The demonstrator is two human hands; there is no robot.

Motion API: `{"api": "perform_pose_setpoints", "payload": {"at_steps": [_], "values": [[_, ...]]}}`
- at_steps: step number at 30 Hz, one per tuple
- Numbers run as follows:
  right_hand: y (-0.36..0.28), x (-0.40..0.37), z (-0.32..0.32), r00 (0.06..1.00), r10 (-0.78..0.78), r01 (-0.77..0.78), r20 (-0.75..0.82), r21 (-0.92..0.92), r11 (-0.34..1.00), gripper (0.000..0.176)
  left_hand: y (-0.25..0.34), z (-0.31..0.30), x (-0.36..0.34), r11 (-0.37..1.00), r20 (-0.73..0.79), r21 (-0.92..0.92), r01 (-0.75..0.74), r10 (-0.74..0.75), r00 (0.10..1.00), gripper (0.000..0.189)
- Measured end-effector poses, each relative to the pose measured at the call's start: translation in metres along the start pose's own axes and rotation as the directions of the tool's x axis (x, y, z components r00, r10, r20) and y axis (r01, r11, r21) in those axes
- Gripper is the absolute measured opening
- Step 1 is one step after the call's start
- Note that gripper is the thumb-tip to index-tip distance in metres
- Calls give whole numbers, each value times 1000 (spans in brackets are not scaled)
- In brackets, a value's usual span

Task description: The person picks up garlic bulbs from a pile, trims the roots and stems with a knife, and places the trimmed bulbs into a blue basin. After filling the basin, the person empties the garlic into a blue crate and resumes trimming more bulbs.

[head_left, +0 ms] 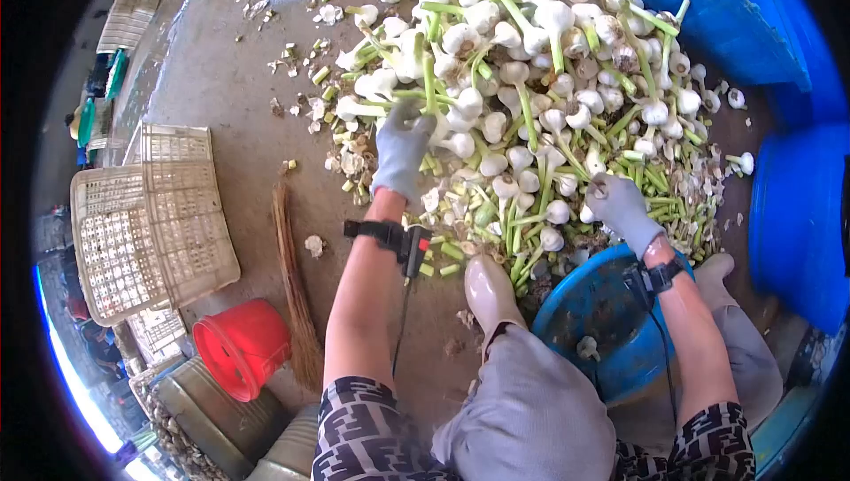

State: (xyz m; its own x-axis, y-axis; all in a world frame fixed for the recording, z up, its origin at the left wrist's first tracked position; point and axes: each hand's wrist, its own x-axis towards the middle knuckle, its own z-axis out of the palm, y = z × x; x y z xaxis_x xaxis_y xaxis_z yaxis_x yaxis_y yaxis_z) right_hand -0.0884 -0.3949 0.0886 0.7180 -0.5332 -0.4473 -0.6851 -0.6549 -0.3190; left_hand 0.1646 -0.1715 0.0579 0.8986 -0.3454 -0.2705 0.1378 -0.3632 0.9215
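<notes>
Observed left hand [403, 151] at garlic pile [522, 65], grasp unverifiable; right hand [620, 208] curled near blue basin [551, 314], contents unclear (both gloved). Read repeated "F" on sleeves [361, 423].

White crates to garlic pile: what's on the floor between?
A straw broom, lengthwise across the gap, plus loose scraps nearer the garlic pile; otherwise bare floor from the white crates. Head view shows it.

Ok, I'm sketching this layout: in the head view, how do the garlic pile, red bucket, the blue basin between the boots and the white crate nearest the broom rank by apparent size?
1. Garlic pile
2. White crate and blue basin: too close to rank, basin partly hidden
3. Red bucket
</notes>
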Motion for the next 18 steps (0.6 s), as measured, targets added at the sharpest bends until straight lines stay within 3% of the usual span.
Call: {"api": "perform_pose_setpoints", "payload": {"at_steps": [1, 2, 4, 6, 7, 8, 10, 11, 12, 14, 15, 16, 18], "values": [[-10, 1, 2, 1000, -2, 2, 14, 11, 1000, 24, -9, 1, -13, 957, 105, -233, 175, -154, 982, 33], [-19, 1, 4, 1000, -8, 7, 26, 21, 1000, 24, -20, 2, -27, 831, 235, -432, 351, -272, 933, 31], [-27, 1, 10, 994, -102, 100, 29, 73, 992, 25, -46, 10, -58, 656, 438, -595, 465, -221, 871, 28], [-37, 1, 13, 986, -150, 140, 75, 125, 982, 25, -58, 28, -85, 281, 627, -720, 635, -130, 768, 30], [-49, -5, 7, 985, -168, 163, 51, 81, 983, 24, -48, 34, -102, 181, 628, -730, 659, -200, 752, 30], [-57, -9, 0, 974, -208, 203, 93, 58, 977, 24, -33, 36, -115, 167, 654, -720, 674, -162, 739, 32], [-70, -10, -12, 940, -291, 292, 181, 21, 956, 22, -34, 43, -123, 327, 691, -629, 705, -181, 700, 32], [-73, -10, -11, 923, -343, 348, 172, 1, 937, 21, -28, 46, -127, 663, 621, -486, 569, -195, 759, 30], [-77, -11, -15, 910, -362, 365, 200, 23, 931, 21, -22, 49, -129, 819, 618, -321, 475, -199, 760, 28], [-81, -11, -28, 884, -396, 392, 247, 67, 917, 21, 2, 45, -134, 895, 624, -214, 392, -184, 759, 29], [-68, -5, -25, 904, -317, 308, 286, 75, 948, 21, 3, 41, -132, 846, 650, -282, 453, -179, 739, 29], [-42, 8, -15, 882, -309, 354, 356, -68, 933, 21, 6, 35, -129, 788, 670, -350, 507, -168, 723, 29], [5, 17, -11, 915, -65, 181, 398, -262, 948, 23, 5, 30, -127, 671, 597, -507, 541, -180, 782, 28]]}}
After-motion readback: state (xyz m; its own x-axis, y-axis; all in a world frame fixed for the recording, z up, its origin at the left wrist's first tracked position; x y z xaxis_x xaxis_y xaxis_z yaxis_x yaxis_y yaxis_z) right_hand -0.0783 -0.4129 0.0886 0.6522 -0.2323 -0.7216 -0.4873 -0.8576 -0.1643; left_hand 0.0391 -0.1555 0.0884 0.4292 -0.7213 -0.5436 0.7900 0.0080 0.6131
